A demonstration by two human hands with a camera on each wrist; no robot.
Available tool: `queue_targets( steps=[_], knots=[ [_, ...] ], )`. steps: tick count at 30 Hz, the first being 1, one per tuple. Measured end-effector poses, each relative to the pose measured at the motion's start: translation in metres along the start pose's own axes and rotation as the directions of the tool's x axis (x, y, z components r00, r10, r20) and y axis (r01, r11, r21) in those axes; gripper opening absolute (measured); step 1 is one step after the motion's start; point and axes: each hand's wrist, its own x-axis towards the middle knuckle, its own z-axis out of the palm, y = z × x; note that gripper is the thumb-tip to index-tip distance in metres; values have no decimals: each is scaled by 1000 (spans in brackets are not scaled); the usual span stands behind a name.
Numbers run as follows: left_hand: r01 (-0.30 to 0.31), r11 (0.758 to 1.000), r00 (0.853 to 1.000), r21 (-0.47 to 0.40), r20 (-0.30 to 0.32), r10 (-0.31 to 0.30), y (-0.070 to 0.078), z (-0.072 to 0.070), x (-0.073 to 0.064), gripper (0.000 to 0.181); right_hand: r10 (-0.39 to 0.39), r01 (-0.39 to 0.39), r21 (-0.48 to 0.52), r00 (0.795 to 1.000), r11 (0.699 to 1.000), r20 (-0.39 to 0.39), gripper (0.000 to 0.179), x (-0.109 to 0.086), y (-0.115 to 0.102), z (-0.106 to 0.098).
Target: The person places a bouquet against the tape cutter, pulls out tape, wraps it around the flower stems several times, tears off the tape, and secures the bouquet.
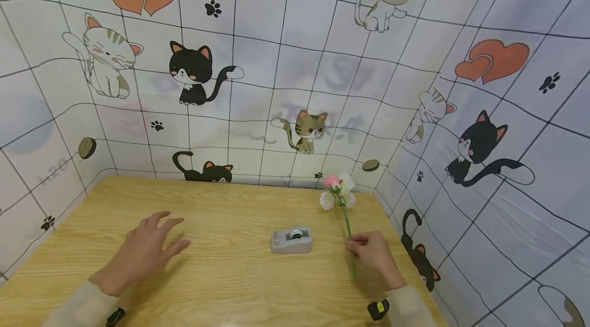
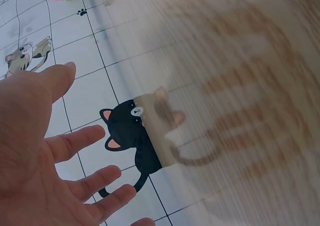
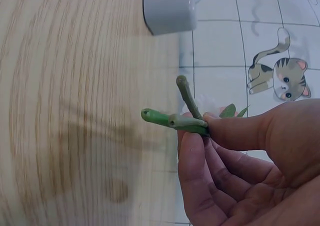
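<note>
Between thumb and fingers, my right hand pinches several green flower stems low down, near the right side of the table. Their blooms, a pink flower and white flowers, point toward the back wall. In the right wrist view the cut stem ends stick out past the thumb. To the left of these flowers stands a grey tape dispenser with a small roll in it; neither hand touches it. My left hand hovers over the left part of the table, fingers spread and holding nothing.
The wooden table is bordered at the back and right by a white gridded cloth printed with cats, hearts and paws. Dark wrist straps show at both sleeves, the right one with a small box.
</note>
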Motion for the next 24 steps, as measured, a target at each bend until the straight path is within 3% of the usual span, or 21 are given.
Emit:
queue_targets(
  steps=[8,14,18,22,24],
  knots=[
    [32,999,999,5,25,-32,-11,-8,-3,73,17,-17,-50,1000,999,0,17,4,17,-8],
    [46,999,998,5,40,-46,-15,-6,-6,76,62,-62,-1,997,998,39,22,6,25,-10],
    [44,999,999,4,32,-44,-16,-5,-8,76,-6,5,17,997,1000,77,30,17,50,-8],
    [44,999,998,5,33,-44,-16,-5,-8,76,-1,4,-33,996,999,87,31,12,46,-7],
    [46,999,998,6,36,-46,-16,-5,-8,76,50,-44,-83,996,996,74,30,4,30,-8]
  ],
)
